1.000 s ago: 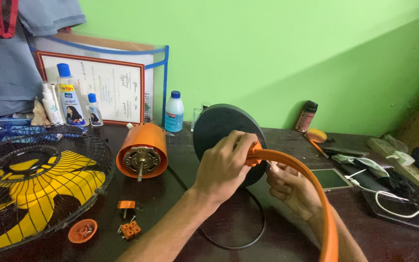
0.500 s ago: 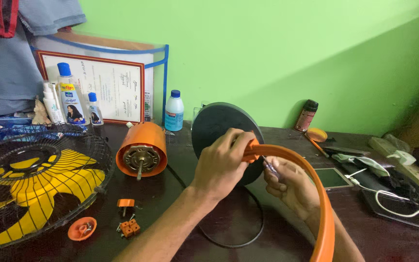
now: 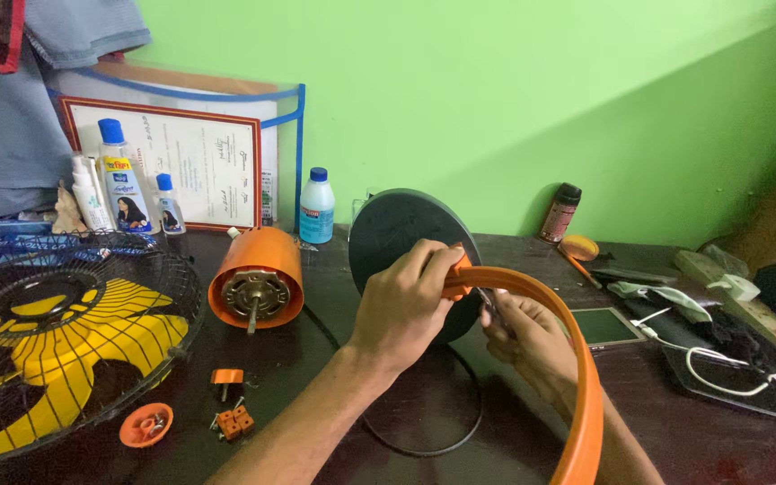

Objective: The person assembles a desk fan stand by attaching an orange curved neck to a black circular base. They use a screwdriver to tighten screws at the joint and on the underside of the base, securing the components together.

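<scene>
My left hand [image 3: 403, 304] grips the top end of a curved orange fan stand arm [image 3: 560, 359] where it meets the round black base disc [image 3: 403, 242], which stands on edge. My right hand [image 3: 526, 334] is closed around a thin metal tool at that same joint, just right of the left hand. The tool's tip is hidden between the hands. The orange motor housing [image 3: 256, 278] with its shaft lies on the dark table to the left.
A black wire fan guard with yellow blades [image 3: 56, 323] lies at the left. Small orange parts [image 3: 231, 418] and an orange cap [image 3: 145, 424] sit near the front. Bottles [image 3: 316, 207] and a framed sheet stand at the back. A phone [image 3: 605, 327], cables and a spray can [image 3: 559, 214] are at the right.
The hands and orange arm have shifted slightly left and up against the disc. My right hand has closed in on the joint with the tool.
</scene>
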